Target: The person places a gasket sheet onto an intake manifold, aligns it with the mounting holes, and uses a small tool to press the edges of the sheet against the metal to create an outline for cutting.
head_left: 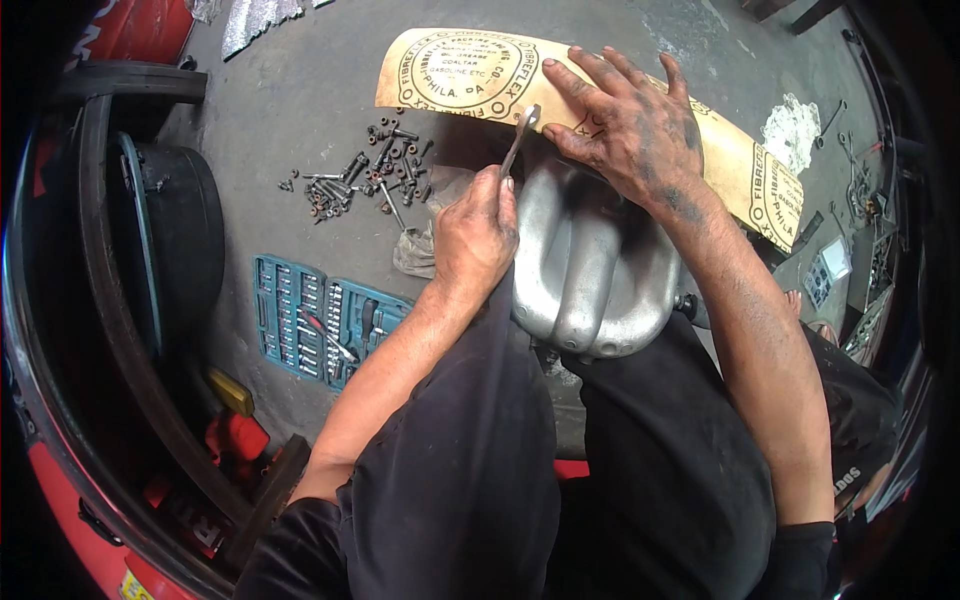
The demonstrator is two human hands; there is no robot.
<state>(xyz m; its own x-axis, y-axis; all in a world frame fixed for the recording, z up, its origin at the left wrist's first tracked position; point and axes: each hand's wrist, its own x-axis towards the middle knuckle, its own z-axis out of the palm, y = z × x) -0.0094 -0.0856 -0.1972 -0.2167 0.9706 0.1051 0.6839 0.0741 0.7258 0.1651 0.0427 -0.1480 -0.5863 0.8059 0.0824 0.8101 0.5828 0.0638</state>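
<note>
A tan sheet of printed gasket paper (752,160) lies curved across the far end of a silver cast metal manifold (582,270), which sits between my knees. My right hand (645,140) presses flat on the sheet with its fingers spread. In my left hand (476,228), fingers closed round the shaft, is a metal wrench (515,146). The wrench's head is at the sheet's near edge, just left of my right thumb; whether it touches the paper is hard to tell. The paper hides the manifold's far side.
Loose bolts and nuts (345,185) lie on the grey floor at left, beside a crumpled plastic bag (414,252). Nearer is an open teal socket set case (292,325). Dark metal framing (125,300) stands at far left. Another person's dark-clothed leg (850,395) is at right.
</note>
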